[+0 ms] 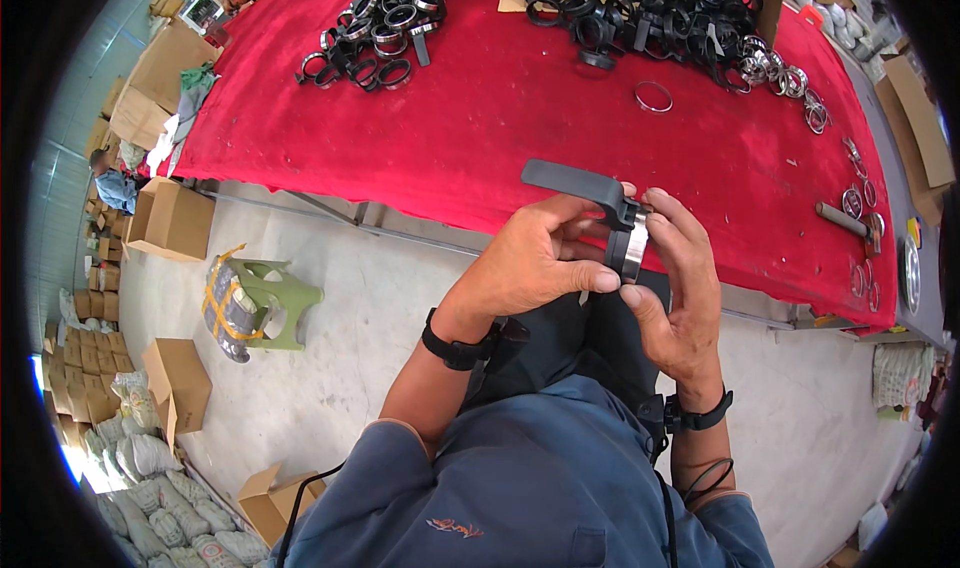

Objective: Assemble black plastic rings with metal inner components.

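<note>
A black-and-silver lever ring (628,248) is held right of the frame's center, its rim gripped between the left hand (530,258) and right hand (685,283). Apparently stiff, fairly light and slick on its metal band, it is judged best grasped by the rim, the protruding black lever (570,180) left free.
</note>
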Available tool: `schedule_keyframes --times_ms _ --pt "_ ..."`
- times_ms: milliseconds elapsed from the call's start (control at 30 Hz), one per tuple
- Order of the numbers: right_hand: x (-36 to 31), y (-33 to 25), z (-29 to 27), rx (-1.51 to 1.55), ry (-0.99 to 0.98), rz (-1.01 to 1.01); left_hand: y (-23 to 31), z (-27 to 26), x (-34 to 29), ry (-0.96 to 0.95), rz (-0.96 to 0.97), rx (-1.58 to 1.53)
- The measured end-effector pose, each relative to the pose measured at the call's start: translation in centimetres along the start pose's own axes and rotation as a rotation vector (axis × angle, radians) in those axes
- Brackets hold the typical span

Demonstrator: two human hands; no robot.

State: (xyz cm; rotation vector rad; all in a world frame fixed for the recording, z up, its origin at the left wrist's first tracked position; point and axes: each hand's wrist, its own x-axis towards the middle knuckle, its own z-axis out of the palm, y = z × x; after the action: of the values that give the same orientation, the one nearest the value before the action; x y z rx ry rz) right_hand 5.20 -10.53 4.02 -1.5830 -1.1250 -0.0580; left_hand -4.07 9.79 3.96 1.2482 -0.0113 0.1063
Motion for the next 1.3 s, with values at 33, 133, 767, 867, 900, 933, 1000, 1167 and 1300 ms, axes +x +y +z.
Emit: schedule_keyframes --times_ms 33,133,767,867,900,933,1000,1167,1300 --pt "0.0 -0.1 0.0 -0.001 0.004 0.004 0.0 0.0 0.0 -0.003 -0.001 -0.025" --pt "0.0 -0.2 0.0 -0.013 0.013 -0.005 -0.4 -0.1 0.1 -0.018 0.036 0.004" --pt "0.8 1.1 -1.4 0.303 0.392 0.438 -1.4 2.1 1.4 0.077 0.116 0.183" --pt "1.6 2.2 -1.0 0.281 0.435 0.497 -1.3 2.9 1.3 -0.056 0.138 0.351" --pt "1.6 2.8 -0.4 0.266 0.481 0.443 -1.2 3.0 1.4 -0.057 0.136 0.351" --pt "1.7 3.1 0.0 0.251 0.525 0.388 -1.2 3.1 1.5 -0.052 0.212 0.432" --pt "1.9 2.9 0.7 0.214 0.586 0.359 -2.1 4.1 1.8 0.085 0.393 0.457" --pt "2.1 1.4 1.8 0.132 0.698 0.339 -4.0 7.3 3.2 0.574 0.597 0.67" --pt "1.9 1.5 1.6 0.085 0.658 0.327 -4.9 7.2 3.6 0.621 0.639 0.717"
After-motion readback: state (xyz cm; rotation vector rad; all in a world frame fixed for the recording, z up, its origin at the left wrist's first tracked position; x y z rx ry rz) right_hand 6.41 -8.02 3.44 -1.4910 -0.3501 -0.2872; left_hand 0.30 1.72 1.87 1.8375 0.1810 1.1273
